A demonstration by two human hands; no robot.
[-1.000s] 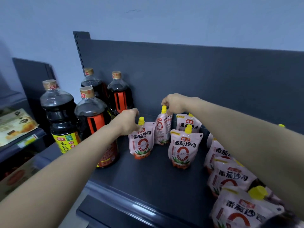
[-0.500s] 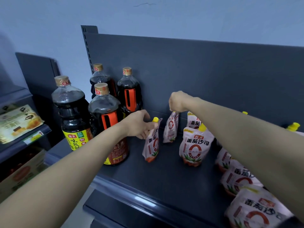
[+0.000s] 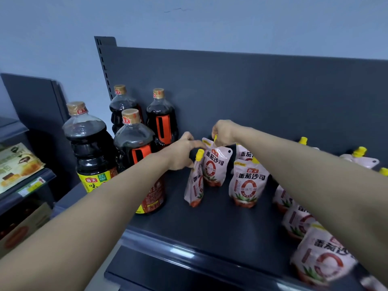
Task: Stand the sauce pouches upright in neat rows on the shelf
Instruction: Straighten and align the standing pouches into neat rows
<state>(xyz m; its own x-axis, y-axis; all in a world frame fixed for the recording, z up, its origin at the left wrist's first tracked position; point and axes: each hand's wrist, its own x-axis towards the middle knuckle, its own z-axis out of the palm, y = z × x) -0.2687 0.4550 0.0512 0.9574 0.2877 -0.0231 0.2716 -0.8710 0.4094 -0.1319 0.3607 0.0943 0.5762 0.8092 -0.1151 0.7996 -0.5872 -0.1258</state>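
Pink sauce pouches with yellow caps stand on the dark shelf (image 3: pixel 210 225). My right hand (image 3: pixel 223 133) pinches the yellow spout of a back pouch (image 3: pixel 217 168), which stands upright facing front. My left hand (image 3: pixel 181 153) hovers just left of it, fingers stretched toward that pouch's top left corner. Below those fingers a second pouch (image 3: pixel 195 185) stands edge-on, its cap free. A third pouch (image 3: pixel 247 182) stands upright to the right, with another pouch (image 3: pixel 243 153) partly hidden behind it. My right forearm hides part of several pouches (image 3: pixel 296 219) leaning at the right.
Large dark sauce bottles (image 3: pixel 90 148) (image 3: pixel 136 143) (image 3: pixel 161 118) stand at the shelf's left, close to my left hand. A pouch (image 3: pixel 361 159) lies against the back panel at the right. A neighbouring shelf (image 3: pixel 27 185) with packets is at far left.
The back pouch has turned from edge-on to face front under my right hand. My left hand has let go of the front-left pouch's cap and moved up toward the back pouch.
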